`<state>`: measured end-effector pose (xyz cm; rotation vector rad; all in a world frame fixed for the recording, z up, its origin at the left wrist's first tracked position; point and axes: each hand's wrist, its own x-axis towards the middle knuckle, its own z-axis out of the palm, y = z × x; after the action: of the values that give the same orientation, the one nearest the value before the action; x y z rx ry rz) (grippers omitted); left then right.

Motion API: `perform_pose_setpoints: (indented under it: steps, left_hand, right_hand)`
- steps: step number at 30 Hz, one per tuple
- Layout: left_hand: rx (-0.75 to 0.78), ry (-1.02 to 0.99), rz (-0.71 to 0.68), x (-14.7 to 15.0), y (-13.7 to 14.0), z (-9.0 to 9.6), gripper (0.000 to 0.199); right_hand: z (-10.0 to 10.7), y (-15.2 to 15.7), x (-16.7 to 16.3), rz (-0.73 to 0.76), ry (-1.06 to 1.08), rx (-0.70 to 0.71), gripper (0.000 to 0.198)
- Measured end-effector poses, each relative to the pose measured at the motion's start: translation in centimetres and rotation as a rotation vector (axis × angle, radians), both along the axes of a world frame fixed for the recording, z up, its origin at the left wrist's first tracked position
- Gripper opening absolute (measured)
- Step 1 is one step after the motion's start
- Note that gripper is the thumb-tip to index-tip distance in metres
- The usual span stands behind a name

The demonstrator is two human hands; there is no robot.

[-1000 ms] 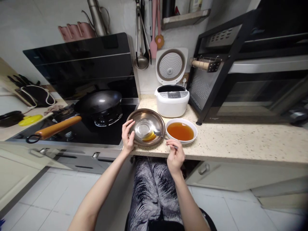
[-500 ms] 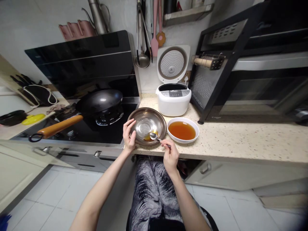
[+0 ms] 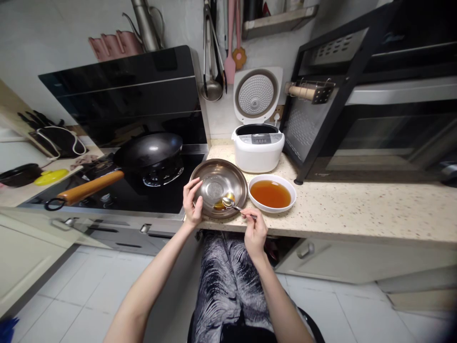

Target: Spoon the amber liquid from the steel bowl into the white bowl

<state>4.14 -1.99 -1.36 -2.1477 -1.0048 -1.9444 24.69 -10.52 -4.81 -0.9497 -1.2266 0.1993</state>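
Note:
A wide stainless steel bowl is at the front of the counter, with a little amber liquid pooled at its near side. My left hand holds the bowl's left rim, its fingers curved over the edge. Pinched in my right hand is the handle of a metal spoon. The spoon's head is inside the bowl, low over the pooled liquid; whether it dips in, I cannot tell. Close on the right stands a white bowl of orange-brown liquid.
Behind the bowls, a white rice cooker has its lid raised. A black wok sits on the stove, its wooden handle pointing toward the front left. On the right stands a black rack with an oven. Utensils hang on the wall.
The spoon has shifted slightly right with my right hand, and its head looks more golden. My left hand keeps its place on the steel bowl.

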Motion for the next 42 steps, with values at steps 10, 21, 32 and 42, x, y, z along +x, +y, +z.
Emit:
perform_pose_setpoints:
  steps: [10,21,32,42]
  left_hand:
    - [0.049,0.008,-0.044,0.1,-0.2,0.2,0.045]
    - [0.043,0.032,0.001,0.0,-0.1,-0.1,0.048]
    - [0.048,0.001,-0.050,0.1,-0.1,0.3,0.046]
    - [0.004,-0.048,-0.073,0.2,0.1,0.2,0.046]
  right_hand:
    - [0.2,0.3,-0.2,-0.030,-0.148,0.152,0.019]
    - [0.2,0.2,0.4,0.074,0.091,-0.024,0.020]
    - [0.2,0.5,-0.3,0.131,0.306,-0.100,0.023]
    - [1.0,0.3,-0.6,0.092,0.324,-0.044,0.024]
